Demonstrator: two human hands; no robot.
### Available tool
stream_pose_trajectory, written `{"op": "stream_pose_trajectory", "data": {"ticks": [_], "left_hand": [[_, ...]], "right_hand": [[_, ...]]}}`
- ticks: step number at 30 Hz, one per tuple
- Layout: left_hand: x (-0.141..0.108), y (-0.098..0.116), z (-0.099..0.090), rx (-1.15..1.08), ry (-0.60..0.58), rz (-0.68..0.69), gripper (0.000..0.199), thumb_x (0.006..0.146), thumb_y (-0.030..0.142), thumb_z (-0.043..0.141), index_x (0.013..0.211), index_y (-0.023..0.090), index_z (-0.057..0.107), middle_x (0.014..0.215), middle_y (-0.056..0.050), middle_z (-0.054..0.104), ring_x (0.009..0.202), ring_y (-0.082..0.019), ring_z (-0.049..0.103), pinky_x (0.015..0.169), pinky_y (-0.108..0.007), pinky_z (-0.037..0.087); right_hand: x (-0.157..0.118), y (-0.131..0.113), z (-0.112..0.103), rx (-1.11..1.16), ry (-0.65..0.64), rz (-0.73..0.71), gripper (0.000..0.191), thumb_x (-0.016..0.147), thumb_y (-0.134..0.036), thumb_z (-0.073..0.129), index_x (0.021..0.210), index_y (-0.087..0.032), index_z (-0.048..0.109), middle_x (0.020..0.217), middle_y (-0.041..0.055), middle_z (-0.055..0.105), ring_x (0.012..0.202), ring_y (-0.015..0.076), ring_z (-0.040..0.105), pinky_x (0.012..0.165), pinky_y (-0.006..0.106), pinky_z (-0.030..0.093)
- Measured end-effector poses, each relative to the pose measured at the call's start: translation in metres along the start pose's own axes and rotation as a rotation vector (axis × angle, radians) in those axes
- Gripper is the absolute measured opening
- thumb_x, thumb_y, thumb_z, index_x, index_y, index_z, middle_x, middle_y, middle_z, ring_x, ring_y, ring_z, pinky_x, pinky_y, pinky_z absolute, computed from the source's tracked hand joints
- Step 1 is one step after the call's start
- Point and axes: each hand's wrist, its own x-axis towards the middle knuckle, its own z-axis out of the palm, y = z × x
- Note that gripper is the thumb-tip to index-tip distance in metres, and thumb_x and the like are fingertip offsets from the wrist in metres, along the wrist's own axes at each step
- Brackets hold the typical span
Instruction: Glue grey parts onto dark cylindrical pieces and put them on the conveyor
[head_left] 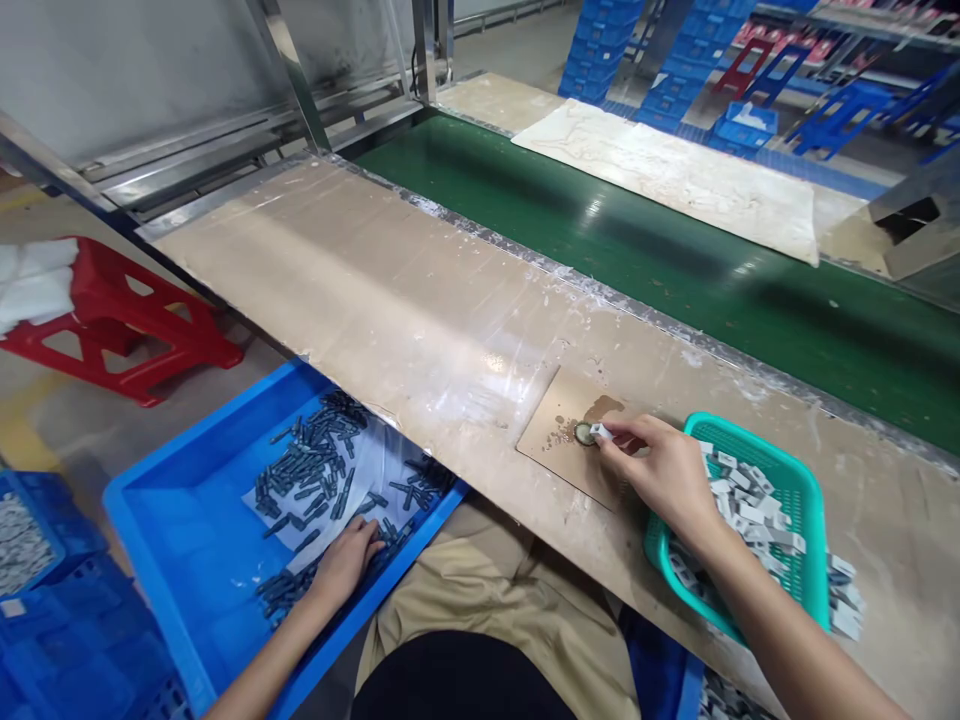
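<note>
Between the thumb and fingers of my right hand [664, 470] is a small white plastic block [600, 431]. It is held at the edge of a small round dish [584, 433] with pale, wet-looking contents. The dish sits on a brown cardboard square [555, 455] with damp spots around it. My left hand [349, 560] is down in a blue bin [180, 520], its fingers curled together among small dark rod-shaped parts [315, 460]. Whatever is under those fingertips is hidden. A green basket [814, 540] of white and grey blocks [750, 500] stands by my right forearm.
Loose blocks [846, 600] lie right of the basket. Beyond the tan worktop [360, 290] runs a green conveyor belt [540, 210], with a stained white sheet [675, 170] along its far side. A red stool [127, 320] and blue crates [67, 620] stand at left.
</note>
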Motion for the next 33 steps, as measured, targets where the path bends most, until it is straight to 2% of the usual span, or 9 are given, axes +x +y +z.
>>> {"op": "stream_pose_trajectory", "data": {"ticks": [3, 6, 11, 15, 19, 22, 26, 30, 33], "left_hand": [[-0.007, 0.007, -0.021, -0.270, -0.044, -0.084, 0.022, 0.085, 0.040, 0.042, 0.076, 0.021, 0.047, 0.070, -0.001, 0.059, 0.069, -0.017, 0.062, 0.067, -0.030, 0.049], [-0.017, 0.028, -0.050, -0.855, -0.109, -0.258, 0.026, 0.080, 0.044, 0.056, 0.083, 0.018, 0.052, 0.070, 0.001, 0.060, 0.061, -0.011, 0.058, 0.059, -0.023, 0.048], [-0.035, 0.073, -0.072, -1.450, -0.353, -0.314, 0.038, 0.065, 0.035, 0.077, 0.096, 0.015, 0.064, 0.068, 0.003, 0.058, 0.054, -0.005, 0.054, 0.051, -0.016, 0.047], [-0.045, 0.101, -0.062, -1.624, -0.437, -0.257, 0.035, 0.053, 0.037, 0.083, 0.074, 0.014, 0.067, 0.070, 0.001, 0.059, 0.063, -0.010, 0.062, 0.054, -0.018, 0.052], [-0.049, 0.129, -0.056, -1.657, -0.429, -0.183, 0.039, 0.042, 0.036, 0.086, 0.068, 0.013, 0.068, 0.068, 0.000, 0.061, 0.066, -0.011, 0.064, 0.055, -0.014, 0.050], [-0.046, 0.153, -0.055, -1.674, -0.398, -0.165, 0.037, 0.045, 0.031, 0.086, 0.072, 0.012, 0.070, 0.068, -0.001, 0.063, 0.065, -0.010, 0.065, 0.055, -0.013, 0.050], [-0.035, 0.191, -0.050, -1.780, -0.480, -0.141, 0.026, 0.052, 0.020, 0.085, 0.071, 0.012, 0.070, 0.069, -0.001, 0.066, 0.069, -0.010, 0.067, 0.062, -0.013, 0.052], [-0.024, 0.234, -0.041, -1.891, -0.519, -0.150, 0.020, 0.058, 0.020, 0.082, 0.074, 0.012, 0.071, 0.067, -0.002, 0.068, 0.068, -0.012, 0.067, 0.064, -0.018, 0.055], [-0.021, 0.259, -0.037, -1.941, -0.467, -0.119, 0.020, 0.060, 0.020, 0.080, 0.076, 0.011, 0.072, 0.066, -0.002, 0.068, 0.062, -0.009, 0.065, 0.059, -0.016, 0.053]], "right_hand": [[0.001, 0.000, 0.001, -0.017, -0.013, -0.032, 0.027, 0.078, -0.036, 0.057, 0.087, -0.016, 0.072, 0.073, 0.0049, 0.066, 0.060, 0.0166, 0.059, 0.057, 0.029, 0.045], [0.002, -0.001, 0.002, -0.027, -0.027, -0.059, 0.029, 0.079, -0.037, 0.055, 0.088, -0.015, 0.072, 0.073, 0.0050, 0.066, 0.057, 0.0157, 0.059, 0.055, 0.028, 0.044], [0.001, -0.001, 0.002, -0.062, -0.052, -0.067, 0.029, 0.081, -0.038, 0.054, 0.088, -0.016, 0.073, 0.072, 0.0049, 0.066, 0.055, 0.0151, 0.058, 0.053, 0.027, 0.044], [0.001, 0.000, 0.003, -0.070, -0.053, -0.063, 0.030, 0.081, -0.038, 0.054, 0.089, -0.017, 0.073, 0.074, 0.0050, 0.067, 0.056, 0.0154, 0.059, 0.053, 0.027, 0.044], [0.000, 0.001, 0.003, -0.064, -0.062, -0.057, 0.030, 0.081, -0.039, 0.054, 0.089, -0.017, 0.073, 0.074, 0.0052, 0.067, 0.056, 0.0154, 0.059, 0.054, 0.028, 0.044], [-0.001, 0.002, 0.002, -0.021, -0.028, -0.018, 0.032, 0.080, -0.043, 0.057, 0.089, -0.017, 0.073, 0.074, 0.0057, 0.068, 0.057, 0.0163, 0.060, 0.055, 0.028, 0.045], [-0.001, 0.002, -0.001, 0.112, 0.027, 0.091, 0.033, 0.077, -0.046, 0.061, 0.089, -0.017, 0.073, 0.081, 0.0070, 0.071, 0.064, 0.0187, 0.064, 0.060, 0.029, 0.048], [-0.002, -0.007, -0.011, 0.307, 0.008, 0.241, 0.033, 0.070, -0.045, 0.069, 0.088, -0.018, 0.073, 0.085, 0.0079, 0.073, 0.074, 0.0227, 0.067, 0.066, 0.032, 0.052], [-0.011, -0.023, -0.022, 0.525, -0.031, 0.311, 0.031, 0.065, -0.042, 0.075, 0.086, -0.018, 0.073, 0.085, 0.0078, 0.073, 0.073, 0.0222, 0.067, 0.063, 0.031, 0.054]]}}
